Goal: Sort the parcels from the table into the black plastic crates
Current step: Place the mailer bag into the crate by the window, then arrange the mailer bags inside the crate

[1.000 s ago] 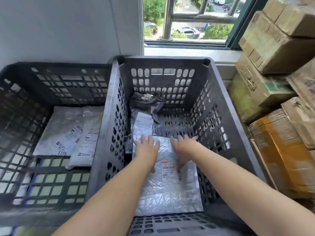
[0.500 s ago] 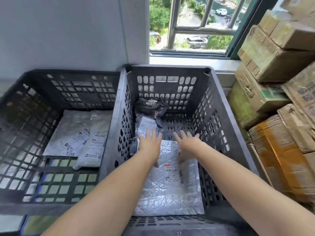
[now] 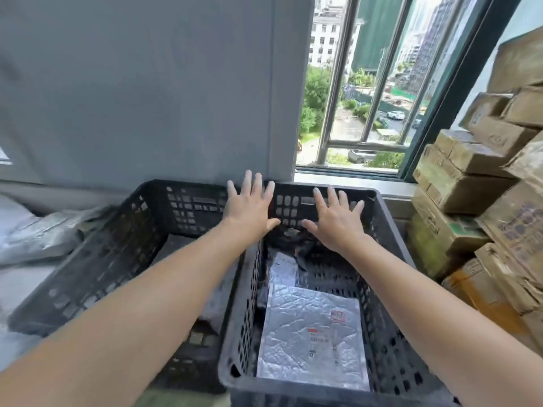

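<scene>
Closest thing is a crinkly silver mailer lying flat on the floor of the right-hand black crate, near end. It has a white shipping label with a red strip on top and a barcode, plus a small red stamp toward its far corner, but the print is way too tiny to read. Just past it is a smaller silver parcel, and behind that a dark bag bunched against the far wall.

Both hands are up over the far end of that crate, palms down, fingers spread wide, holding nothing: left hand, right hand.

The left crate touches the right one; what's inside is too blurry to call. Grey poly bags are piled further left. Stacked cardboard boxes on the right have printing I can't make out. Window at the back.
</scene>
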Available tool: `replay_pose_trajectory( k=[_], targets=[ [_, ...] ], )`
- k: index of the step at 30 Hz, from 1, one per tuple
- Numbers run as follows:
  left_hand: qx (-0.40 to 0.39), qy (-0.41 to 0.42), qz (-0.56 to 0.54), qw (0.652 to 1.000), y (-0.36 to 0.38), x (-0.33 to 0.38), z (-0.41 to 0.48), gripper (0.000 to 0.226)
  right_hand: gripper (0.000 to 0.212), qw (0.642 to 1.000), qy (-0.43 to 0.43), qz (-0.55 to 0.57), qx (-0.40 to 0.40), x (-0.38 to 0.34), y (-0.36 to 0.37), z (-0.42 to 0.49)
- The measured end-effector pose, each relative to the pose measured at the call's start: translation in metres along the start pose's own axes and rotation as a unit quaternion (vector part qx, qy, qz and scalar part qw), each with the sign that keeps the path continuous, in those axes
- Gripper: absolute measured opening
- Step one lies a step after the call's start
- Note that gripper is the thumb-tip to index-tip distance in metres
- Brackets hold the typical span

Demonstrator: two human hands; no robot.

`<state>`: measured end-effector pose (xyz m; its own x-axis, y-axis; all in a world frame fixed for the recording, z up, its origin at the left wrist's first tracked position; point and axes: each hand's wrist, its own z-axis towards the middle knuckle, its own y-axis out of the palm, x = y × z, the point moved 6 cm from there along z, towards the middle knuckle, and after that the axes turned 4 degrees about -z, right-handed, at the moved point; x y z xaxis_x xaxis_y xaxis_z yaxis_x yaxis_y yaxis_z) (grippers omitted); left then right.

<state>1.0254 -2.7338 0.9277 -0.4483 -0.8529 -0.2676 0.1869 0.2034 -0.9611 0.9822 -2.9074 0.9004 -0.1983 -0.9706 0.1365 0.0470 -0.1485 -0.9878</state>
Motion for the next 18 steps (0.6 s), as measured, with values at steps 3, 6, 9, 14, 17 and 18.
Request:
replay_pose_trajectory(
  k=[3,6,9,14,17,18],
  targets=[
    [0.027,-0.041,-0.038,0.998,-0.004,-0.053,-0.026,0.086,0.081,0.999,-0.007,0.020,0.027,-0.040,-0.033,-0.008],
    [0.051,-0.075,-0.068,0.993,0.001,-0.114,-0.064,0.087,0.081,0.997,-0.032,0.032,0.055,-0.099,-0.066,-0.021],
    [0.066,-0.107,-0.078,0.989,0.011,-0.185,-0.113,0.085,0.080,0.993,-0.063,0.072,0.076,-0.173,-0.095,-0.039],
    [0.070,-0.183,-0.116,0.974,0.044,-0.314,-0.217,0.084,0.079,0.978,-0.135,0.130,0.087,-0.321,-0.125,-0.075],
    [0.069,-0.234,-0.128,0.961,0.063,-0.377,-0.278,0.083,0.079,0.969,-0.185,0.139,0.084,-0.411,-0.135,-0.093],
    [0.060,-0.247,-0.127,0.959,0.069,-0.394,-0.296,0.083,0.080,0.967,-0.200,0.139,0.080,-0.438,-0.137,-0.099]
  ],
)
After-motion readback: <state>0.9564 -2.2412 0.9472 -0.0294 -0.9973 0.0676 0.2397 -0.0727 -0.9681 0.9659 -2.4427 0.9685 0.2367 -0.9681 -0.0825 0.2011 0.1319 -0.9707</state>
